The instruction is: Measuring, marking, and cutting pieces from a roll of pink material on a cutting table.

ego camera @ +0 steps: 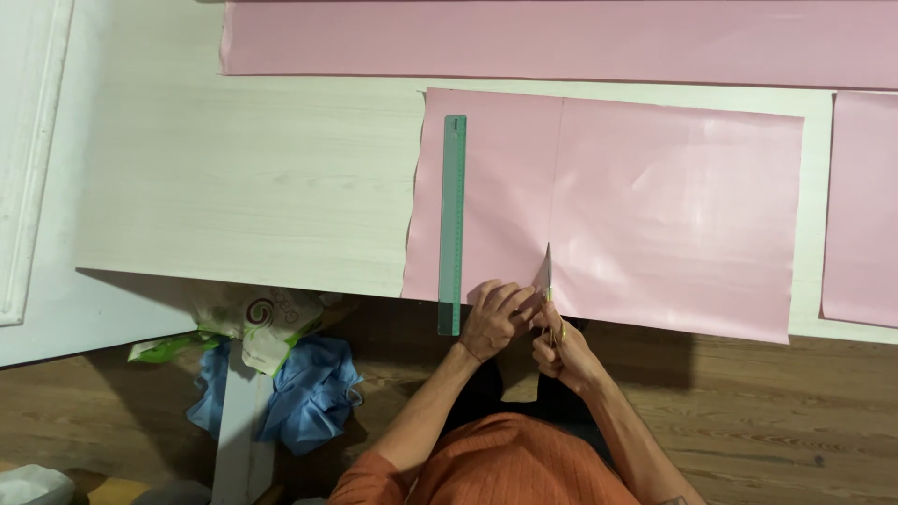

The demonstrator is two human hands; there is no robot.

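A person in an orange top leans over a pale wooden bench (243, 187) and cuts into a pink sheet (673, 206) from its near edge. The right hand (559, 348) is closed around the handles of a pair of scissors (548, 281), whose blades point away from the body along a straight line drawn up the sheet. The left hand (496, 313) lies palm down with fingers curled, pressing the sheet flat just left of the blades; it grips nothing.

The sheet lies across the near half of the bench, its lower edge overhanging toward the floor. A green ruler (454, 224) rests lengthwise on its left part, parallel to the marked line and just beside the left hand. A longer pink strip (561, 37) lies along the far edge of the bench, and another pink piece (865, 206) sits at the right, apart from the sheet being cut.

Judging from the short slit, the cut looks barely begun, with most of the line uncut. Carrying it on would call for keeping the blades on the line and moving the pressing hand forward with them.

Below the bench, blue cloth (309, 393) and a printed bag (253, 323) lie on the wooden floor.
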